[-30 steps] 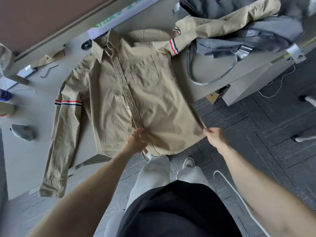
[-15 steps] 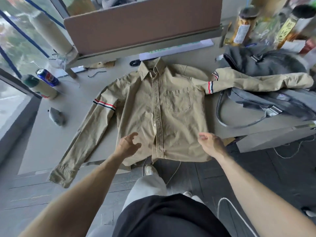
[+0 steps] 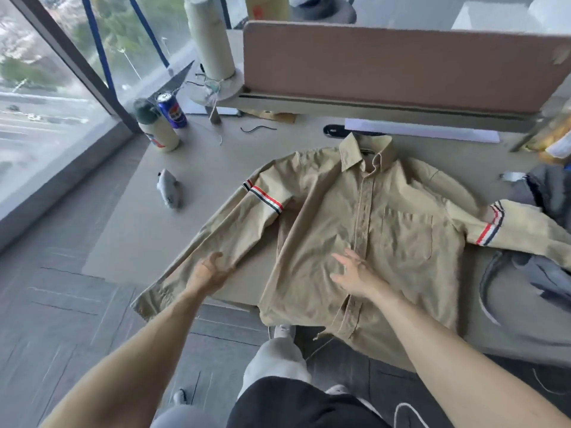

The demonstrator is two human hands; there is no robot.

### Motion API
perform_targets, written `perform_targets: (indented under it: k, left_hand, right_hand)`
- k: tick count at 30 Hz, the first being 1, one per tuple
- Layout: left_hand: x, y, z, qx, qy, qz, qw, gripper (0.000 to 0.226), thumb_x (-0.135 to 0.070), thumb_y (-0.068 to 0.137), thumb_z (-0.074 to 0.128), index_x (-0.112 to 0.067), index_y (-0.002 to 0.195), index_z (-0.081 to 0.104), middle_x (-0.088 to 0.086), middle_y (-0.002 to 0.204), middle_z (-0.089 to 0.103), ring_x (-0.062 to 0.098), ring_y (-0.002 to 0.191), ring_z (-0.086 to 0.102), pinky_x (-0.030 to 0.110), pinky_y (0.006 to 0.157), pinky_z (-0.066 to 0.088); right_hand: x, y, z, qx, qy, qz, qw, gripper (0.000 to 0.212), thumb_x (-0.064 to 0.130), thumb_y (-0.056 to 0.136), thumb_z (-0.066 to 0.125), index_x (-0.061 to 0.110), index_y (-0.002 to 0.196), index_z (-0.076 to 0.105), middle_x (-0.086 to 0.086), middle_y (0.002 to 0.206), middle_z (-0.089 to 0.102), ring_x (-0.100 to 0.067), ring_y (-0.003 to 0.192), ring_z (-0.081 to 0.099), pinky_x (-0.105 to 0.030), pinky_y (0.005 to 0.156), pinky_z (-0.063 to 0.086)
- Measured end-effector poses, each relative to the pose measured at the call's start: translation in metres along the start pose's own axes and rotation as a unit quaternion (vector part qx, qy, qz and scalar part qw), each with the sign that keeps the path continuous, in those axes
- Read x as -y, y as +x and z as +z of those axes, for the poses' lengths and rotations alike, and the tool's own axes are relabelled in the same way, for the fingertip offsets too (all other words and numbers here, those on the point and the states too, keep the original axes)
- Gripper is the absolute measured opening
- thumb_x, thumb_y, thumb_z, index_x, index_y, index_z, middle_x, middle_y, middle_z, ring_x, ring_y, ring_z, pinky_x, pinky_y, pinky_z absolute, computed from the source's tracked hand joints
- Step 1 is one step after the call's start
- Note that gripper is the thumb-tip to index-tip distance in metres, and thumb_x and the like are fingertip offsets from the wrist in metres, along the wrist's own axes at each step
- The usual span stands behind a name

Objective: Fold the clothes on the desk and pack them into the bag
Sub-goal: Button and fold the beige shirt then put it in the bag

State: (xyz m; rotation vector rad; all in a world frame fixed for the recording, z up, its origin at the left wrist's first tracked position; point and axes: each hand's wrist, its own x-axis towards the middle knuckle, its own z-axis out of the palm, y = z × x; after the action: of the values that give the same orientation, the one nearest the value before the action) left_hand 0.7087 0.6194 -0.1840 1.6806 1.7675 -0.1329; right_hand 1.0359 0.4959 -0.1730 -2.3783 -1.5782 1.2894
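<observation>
reaching forward from the lower edge of the view, both bare forearms extend over the near edge of the desk (image 3: 216, 168), where a tan shirt (image 3: 401, 242) lies front-up and spread flat, collar away from the person.

left hand (image 3: 210, 270): arm nearly straight, wrist level, thumb raised, fingers curled down onto the lower part of the long sleeve (image 3: 238, 230). contact with the fabric is plain; the hand is blurred, so whether cloth is actually pinched between thumb and fingers cannot be told. beyond this contact point the sleeve runs up and away to a striped band (image 3: 262, 199) near the shoulder; on the near side of the hand the cuff overhangs the desk edge.

right hand (image 3: 355, 273): palm down, fingers straight and fanned apart, pressing flat on the shirt front. it holds nothing. the button placket (image 3: 361, 217) runs just beside the fingertips, and the chest pocket (image 3: 408, 233) lies beyond and outboard of them.

well outboard of the right hand, the other sleeve (image 3: 525, 230) drapes across a grey bag (image 3: 543, 193) at the desk's far right, with the bag's strap (image 3: 488, 291) looping on the desk toward the person.
</observation>
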Motion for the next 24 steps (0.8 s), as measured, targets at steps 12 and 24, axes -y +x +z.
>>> perform_targets:
  k: [12, 24]
  left_hand:
    - [0.115, 0.056, -0.053, -0.036, 0.039, -0.112, 0.992, 0.049, -0.066, 0.076, 0.065, -0.020, 0.092, 0.058, 0.003, 0.093, 0.060, 0.030, 0.095, 0.055, 0.045, 0.084, 0.041]
    - [0.112, 0.084, -0.165, -0.110, -0.004, -0.039, 0.993, 0.030, -0.042, 0.096, 0.062, -0.015, 0.085, 0.061, 0.015, 0.083, 0.067, 0.032, 0.074, 0.064, 0.038, 0.066, 0.053]
  right_hand:
    - [0.103, 0.102, 0.028, 0.032, -0.105, 0.003, 0.994, 0.078, 0.047, 0.091, 0.056, 0.035, 0.156, 0.015, -0.004, 0.165, -0.002, -0.029, 0.151, 0.009, -0.041, 0.119, 0.015]
    - [0.106, 0.105, 0.039, 0.046, -0.137, 0.009, 0.989, 0.078, 0.040, 0.091, 0.053, 0.036, 0.156, 0.010, -0.005, 0.164, -0.011, -0.034, 0.150, -0.005, -0.040, 0.121, 0.010]
